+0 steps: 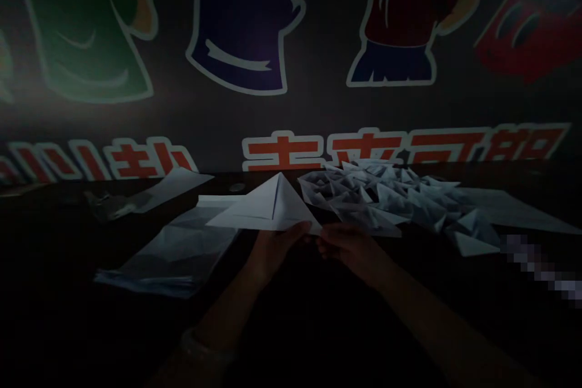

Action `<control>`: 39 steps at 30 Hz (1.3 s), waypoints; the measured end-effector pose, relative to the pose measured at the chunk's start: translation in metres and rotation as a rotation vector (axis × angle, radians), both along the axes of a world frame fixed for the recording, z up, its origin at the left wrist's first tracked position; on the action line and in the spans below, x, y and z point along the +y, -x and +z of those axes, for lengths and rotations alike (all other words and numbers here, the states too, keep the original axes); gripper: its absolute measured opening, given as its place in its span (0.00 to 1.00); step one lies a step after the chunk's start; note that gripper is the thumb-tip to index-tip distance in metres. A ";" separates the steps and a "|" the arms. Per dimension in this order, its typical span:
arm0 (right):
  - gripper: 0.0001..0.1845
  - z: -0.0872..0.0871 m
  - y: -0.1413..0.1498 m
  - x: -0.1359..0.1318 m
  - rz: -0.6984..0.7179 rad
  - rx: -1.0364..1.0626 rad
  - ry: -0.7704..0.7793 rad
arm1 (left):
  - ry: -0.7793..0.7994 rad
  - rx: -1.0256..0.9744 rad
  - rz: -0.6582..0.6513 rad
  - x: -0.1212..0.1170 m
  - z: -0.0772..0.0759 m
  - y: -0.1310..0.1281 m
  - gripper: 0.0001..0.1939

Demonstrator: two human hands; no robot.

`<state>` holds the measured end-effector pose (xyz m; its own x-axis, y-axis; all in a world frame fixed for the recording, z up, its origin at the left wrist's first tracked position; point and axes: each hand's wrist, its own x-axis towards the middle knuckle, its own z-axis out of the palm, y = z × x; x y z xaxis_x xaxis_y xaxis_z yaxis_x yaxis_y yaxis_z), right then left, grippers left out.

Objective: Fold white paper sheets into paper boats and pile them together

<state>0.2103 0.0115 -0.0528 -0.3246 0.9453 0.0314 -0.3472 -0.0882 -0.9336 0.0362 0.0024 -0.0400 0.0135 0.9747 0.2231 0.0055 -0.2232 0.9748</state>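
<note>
A piece of white paper folded to a peaked triangle point(261, 206), like a paper hat, is held up at the middle of the view. A crease runs down from its tip. My left hand point(279, 245) grips its lower edge from beneath, thumb along the paper near the right corner. Beside it, my right hand point(350, 245) pinches that same right corner, its fingers curled. The two hands almost touch. Behind and to the right lies a heap of folded paper boats point(386, 197).
A stack of paper sheets point(173, 248) lies to the left. Farther back are a loose sheet point(177, 185) and a crumpled clear wrapper point(109, 203). Another sheet point(513, 209) lies right of the boats. The table is dark, with a painted wall point(318, 112) behind it.
</note>
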 end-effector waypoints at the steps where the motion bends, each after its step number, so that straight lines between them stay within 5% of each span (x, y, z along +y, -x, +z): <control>1: 0.15 0.000 0.000 0.000 -0.040 -0.066 -0.047 | -0.001 0.017 -0.004 0.000 0.000 0.000 0.11; 6: 0.12 0.000 0.000 0.000 -0.169 -0.239 -0.200 | 0.017 -0.039 0.035 -0.002 -0.002 -0.003 0.11; 13: 0.15 -0.001 0.002 0.000 0.010 -0.002 -0.066 | 0.010 -0.169 -0.088 0.003 -0.007 -0.002 0.12; 21: 0.13 -0.006 0.004 -0.002 0.106 0.007 -0.009 | 0.124 -0.262 -0.278 0.006 -0.012 0.003 0.16; 27: 0.13 0.000 0.004 -0.006 0.030 -0.239 -0.083 | 0.109 -0.224 -0.316 0.007 -0.013 0.009 0.16; 33: 0.08 0.004 -0.002 -0.007 0.099 -0.341 -0.188 | 0.135 -0.226 -0.248 0.006 -0.009 0.008 0.19; 39: 0.04 0.004 -0.003 -0.007 -0.098 -0.631 -0.337 | 0.091 -0.078 -0.236 0.008 -0.015 0.007 0.15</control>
<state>0.2136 0.0042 -0.0492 -0.2911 0.9430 0.1615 0.2754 0.2442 -0.9298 0.0289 0.0104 -0.0552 0.2292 0.9627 0.1436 -0.1118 -0.1205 0.9864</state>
